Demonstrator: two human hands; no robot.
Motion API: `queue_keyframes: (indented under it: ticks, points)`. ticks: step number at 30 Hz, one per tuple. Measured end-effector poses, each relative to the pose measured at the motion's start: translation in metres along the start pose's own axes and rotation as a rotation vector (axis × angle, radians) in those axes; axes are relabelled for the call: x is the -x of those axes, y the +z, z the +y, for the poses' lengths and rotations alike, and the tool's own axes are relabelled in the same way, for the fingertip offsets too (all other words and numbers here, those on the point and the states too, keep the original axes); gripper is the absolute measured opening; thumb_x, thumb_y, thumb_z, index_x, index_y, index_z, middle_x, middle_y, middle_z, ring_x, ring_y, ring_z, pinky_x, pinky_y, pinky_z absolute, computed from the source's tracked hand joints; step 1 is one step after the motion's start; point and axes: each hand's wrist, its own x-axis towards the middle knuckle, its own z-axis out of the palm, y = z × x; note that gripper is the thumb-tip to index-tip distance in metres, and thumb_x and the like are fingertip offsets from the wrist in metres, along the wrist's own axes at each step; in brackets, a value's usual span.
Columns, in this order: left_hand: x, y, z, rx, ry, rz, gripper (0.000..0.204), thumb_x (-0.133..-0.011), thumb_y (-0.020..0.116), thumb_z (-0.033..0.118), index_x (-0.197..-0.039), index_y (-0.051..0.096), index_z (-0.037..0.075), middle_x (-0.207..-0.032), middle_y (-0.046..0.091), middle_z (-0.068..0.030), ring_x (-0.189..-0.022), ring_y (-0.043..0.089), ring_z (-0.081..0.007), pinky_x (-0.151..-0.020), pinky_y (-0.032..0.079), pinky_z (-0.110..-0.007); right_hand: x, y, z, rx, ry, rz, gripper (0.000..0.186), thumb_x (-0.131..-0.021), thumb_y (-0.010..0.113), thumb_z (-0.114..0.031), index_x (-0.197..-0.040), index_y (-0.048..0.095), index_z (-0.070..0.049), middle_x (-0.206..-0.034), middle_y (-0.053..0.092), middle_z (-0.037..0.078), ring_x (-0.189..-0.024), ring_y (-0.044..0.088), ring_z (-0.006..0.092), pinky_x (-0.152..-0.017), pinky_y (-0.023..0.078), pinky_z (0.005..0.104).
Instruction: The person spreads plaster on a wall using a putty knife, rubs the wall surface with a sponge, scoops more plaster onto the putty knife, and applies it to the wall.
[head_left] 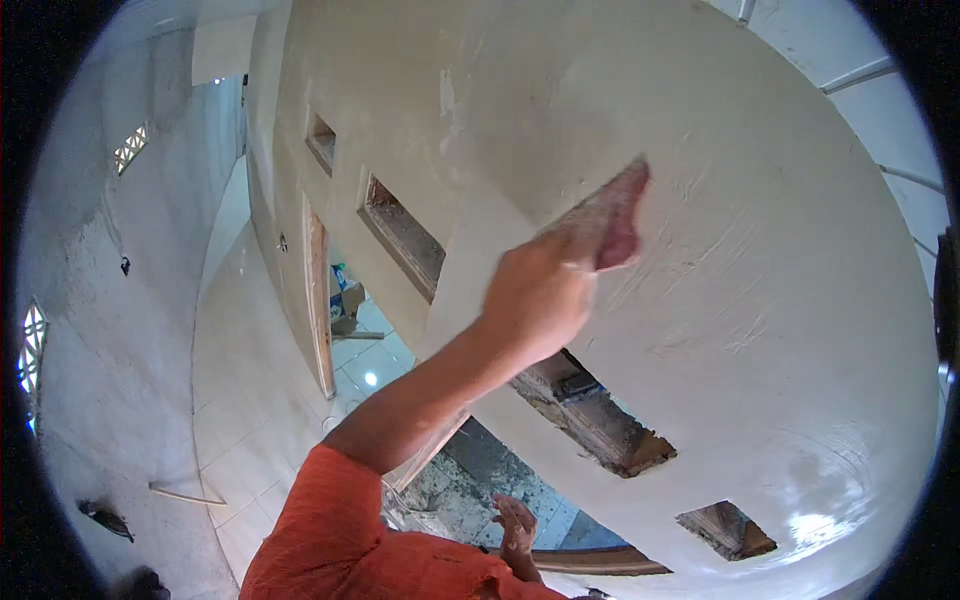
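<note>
My raised hand (540, 295) is closed around a flat, reddish pad or float (612, 215), pressed face-on against the plastered wall (780, 200). Which arm this is I can't quite settle; the shoulder in the orange sleeve (330, 530) sits low and left, so I take it for my left hand. The pad sticks out beyond my knuckles, up and to the right, its far end touching the plaster.

Handling notes: the tool looks light and thin, probably stiff enough to keep flat under pressure. Grip belongs at the near end, fingers wrapped over the back, palm pushing into the wall. It is dusted with pale plaster, so it may be gritty or slick.

The wall surface past my fingertips shows fine scratch and swipe marks; lower right of the hand it looks wet and shiny. Below my wrist run rough rectangular openings (590, 410) in the wall.

My other hand (517, 530) hangs low by my chest, fingers loosely spread, holding nothing.
</note>
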Motion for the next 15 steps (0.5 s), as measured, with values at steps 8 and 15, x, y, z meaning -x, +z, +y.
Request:
queue_keyframes:
  ticks: [8,15]
  points:
    - [-0.126,-0.088,-0.137,-0.327,-0.076,0.043,0.038,-0.098,0.052,0.034,-0.122,0.061,0.005,-0.097,0.068,-0.0218,-0.087,0.068,-0.0344,-0.076,0.053,-0.042,0.001,0.006,0.009,0.148,-0.387,-0.245,0.026,-0.098,0.052,-0.022,-0.113,0.068,-0.007,-0.110,0.066,0.015,-0.090,0.064,0.0184,-0.068,0.056,0.0307]
    - [-0.189,-0.112,-0.112,-0.028,0.150,-0.430,0.042,-0.100,0.051,0.030,-0.126,0.057,-0.002,-0.117,0.062,-0.0281,-0.109,0.062,-0.0360,-0.093,0.047,-0.041,0.012,-0.004,0.008,0.082,-0.149,-0.093,0.024,-0.096,0.058,-0.019,-0.106,0.070,-0.002,-0.103,0.069,0.012,-0.090,0.065,0.0189,-0.063,0.053,0.0288]
